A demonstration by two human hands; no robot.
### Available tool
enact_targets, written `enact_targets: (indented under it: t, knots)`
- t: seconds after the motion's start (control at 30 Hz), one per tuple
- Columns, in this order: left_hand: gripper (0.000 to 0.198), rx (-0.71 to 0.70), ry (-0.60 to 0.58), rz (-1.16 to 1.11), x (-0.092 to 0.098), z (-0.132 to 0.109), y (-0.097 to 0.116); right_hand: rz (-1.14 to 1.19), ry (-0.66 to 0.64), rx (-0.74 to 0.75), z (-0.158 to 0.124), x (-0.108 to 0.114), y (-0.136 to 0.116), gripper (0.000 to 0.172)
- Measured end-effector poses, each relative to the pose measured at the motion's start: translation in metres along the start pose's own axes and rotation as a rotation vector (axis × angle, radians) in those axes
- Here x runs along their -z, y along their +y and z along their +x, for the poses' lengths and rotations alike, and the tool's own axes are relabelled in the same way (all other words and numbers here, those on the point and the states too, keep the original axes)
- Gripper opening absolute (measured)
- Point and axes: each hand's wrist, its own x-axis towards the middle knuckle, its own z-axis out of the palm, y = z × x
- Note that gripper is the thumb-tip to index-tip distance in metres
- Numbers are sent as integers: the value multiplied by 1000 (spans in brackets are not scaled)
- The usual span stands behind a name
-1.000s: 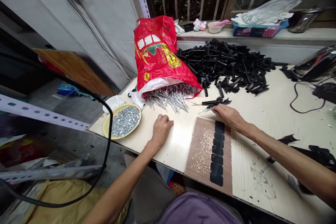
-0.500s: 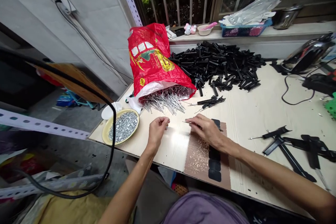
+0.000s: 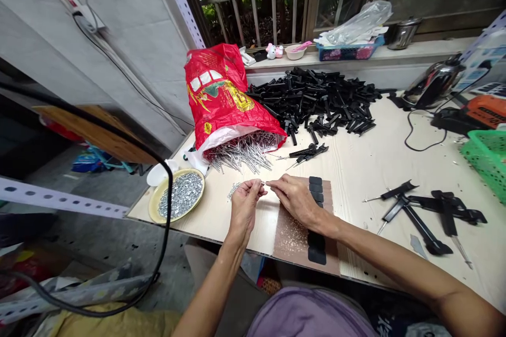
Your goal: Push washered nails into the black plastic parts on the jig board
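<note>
Metal rod sits between left hand and right hand fingertips

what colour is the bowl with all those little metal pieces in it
Pale yellow bowl, seen in the head view.

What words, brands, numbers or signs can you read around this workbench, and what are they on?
None is clear enough to quote.
Red bag: yellow characters or emblem, too blurred to read.
Orange and black object: dark lettering, too small to read.
Dark item below the table edge: pale marks, perhaps lettering, unreadable.
</note>
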Motion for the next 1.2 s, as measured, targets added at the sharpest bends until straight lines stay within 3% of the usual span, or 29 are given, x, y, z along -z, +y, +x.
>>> enact_targets:
  t: [0.2,0.5,0.8,0.97,1.2]
  knots:
    - [31,122,-75,-17,4,5,-7,-101,-16,-51,-6,2,0,18]
    - [31,167,-125,87,1,4,-10,-312,-43,-83,-13,14,3,20]
    - [22,7,-174,306,2,6,-18,-165,-100,-155,-17,16,14,21]
    - [25,69,-167,275,1,6,-20,-41,-101,-194,-16,17,20,17]
    - [34,235,-115,150,-7,9,-21,-474,66,34,-22,12,15,19]
